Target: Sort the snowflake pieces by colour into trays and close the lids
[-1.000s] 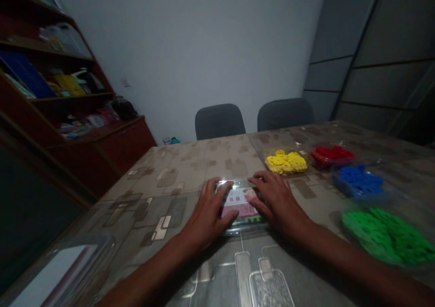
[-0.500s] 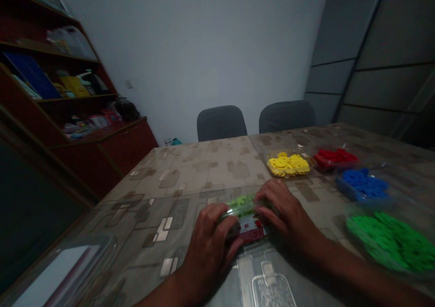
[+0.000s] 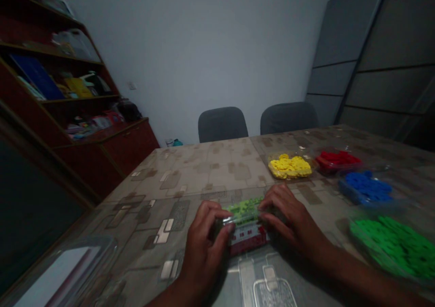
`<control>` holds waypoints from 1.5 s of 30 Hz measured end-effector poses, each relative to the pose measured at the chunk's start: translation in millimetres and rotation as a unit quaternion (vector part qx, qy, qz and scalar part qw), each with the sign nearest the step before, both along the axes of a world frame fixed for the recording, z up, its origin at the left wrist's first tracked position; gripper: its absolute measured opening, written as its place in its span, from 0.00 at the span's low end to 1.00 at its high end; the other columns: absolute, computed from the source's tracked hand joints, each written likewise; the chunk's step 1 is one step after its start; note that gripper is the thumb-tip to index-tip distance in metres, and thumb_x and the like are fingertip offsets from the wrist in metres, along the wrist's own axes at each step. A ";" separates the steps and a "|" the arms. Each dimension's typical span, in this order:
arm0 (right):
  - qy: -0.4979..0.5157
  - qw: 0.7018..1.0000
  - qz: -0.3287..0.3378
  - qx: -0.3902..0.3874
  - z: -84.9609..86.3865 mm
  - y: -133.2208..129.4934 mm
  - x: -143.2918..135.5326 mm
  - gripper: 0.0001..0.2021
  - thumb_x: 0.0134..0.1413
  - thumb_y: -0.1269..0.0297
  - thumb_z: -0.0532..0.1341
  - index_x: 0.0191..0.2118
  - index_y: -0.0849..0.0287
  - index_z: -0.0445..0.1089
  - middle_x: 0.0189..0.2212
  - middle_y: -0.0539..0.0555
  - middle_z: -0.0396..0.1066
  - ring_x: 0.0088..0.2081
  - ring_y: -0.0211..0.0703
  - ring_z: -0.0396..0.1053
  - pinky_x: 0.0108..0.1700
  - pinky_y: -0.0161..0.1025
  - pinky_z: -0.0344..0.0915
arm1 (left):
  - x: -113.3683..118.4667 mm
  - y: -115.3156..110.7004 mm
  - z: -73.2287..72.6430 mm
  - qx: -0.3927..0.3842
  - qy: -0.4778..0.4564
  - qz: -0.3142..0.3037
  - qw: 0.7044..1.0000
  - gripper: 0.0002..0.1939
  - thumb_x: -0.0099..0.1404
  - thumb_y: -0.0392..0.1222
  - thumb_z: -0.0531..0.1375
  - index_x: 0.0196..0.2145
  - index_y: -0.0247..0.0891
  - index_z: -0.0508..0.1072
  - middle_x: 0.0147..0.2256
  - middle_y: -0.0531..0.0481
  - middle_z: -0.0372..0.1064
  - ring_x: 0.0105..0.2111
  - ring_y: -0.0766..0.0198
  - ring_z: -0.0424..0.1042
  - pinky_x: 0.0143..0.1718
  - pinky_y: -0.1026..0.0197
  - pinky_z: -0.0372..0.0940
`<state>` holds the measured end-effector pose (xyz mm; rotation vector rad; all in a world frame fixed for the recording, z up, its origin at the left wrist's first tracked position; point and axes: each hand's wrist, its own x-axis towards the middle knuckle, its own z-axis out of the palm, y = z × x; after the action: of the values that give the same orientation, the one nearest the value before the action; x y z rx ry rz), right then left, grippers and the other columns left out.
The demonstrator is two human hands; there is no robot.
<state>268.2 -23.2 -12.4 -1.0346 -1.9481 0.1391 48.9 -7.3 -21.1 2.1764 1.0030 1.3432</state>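
Observation:
Between my hands, on the table, is a clear plastic box [image 3: 248, 227] with light green pieces [image 3: 246, 207] inside and a white and red label on its near side. My left hand [image 3: 206, 236] grips its left end, fingers on the top edge and thumb on the near side. At the right end, my right hand [image 3: 288, 218] is closed around the corner, its thumb lying along the front. Some of the box's ends are hidden behind my fingers.
Open clear boxes stand to the right, holding yellow pieces [image 3: 290, 166], red pieces [image 3: 338, 159], blue pieces [image 3: 369, 185] and green pieces [image 3: 396, 243]. A clear container [image 3: 110, 243] with papers lies at the lower left. Two grey chairs [image 3: 222, 124] stand beyond the patterned table [image 3: 217, 162].
My left thumb has risen to the upper front edge of the box, so more of the label shows. My right hand keeps about the same hold. The view has shifted slightly.

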 end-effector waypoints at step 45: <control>0.084 0.990 0.082 -0.074 3.6 11.7 3.1 0.07 0.64 0.65 0.57 0.34 0.56 0.69 0.30 0.49 0.65 0.36 0.44 0.61 0.38 0.42 0.54 | -8.4 7.4 0.2 -0.135 -0.095 -0.067 0.984 0.01 0.62 0.39 0.62 0.32 0.42 0.72 0.30 0.55 0.62 0.29 0.64 0.62 0.30 0.63 0.57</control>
<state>271.4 -11.5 -8.8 -0.9250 -1.8880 0.4540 40.6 0.2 -20.8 1.8427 0.8914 1.2468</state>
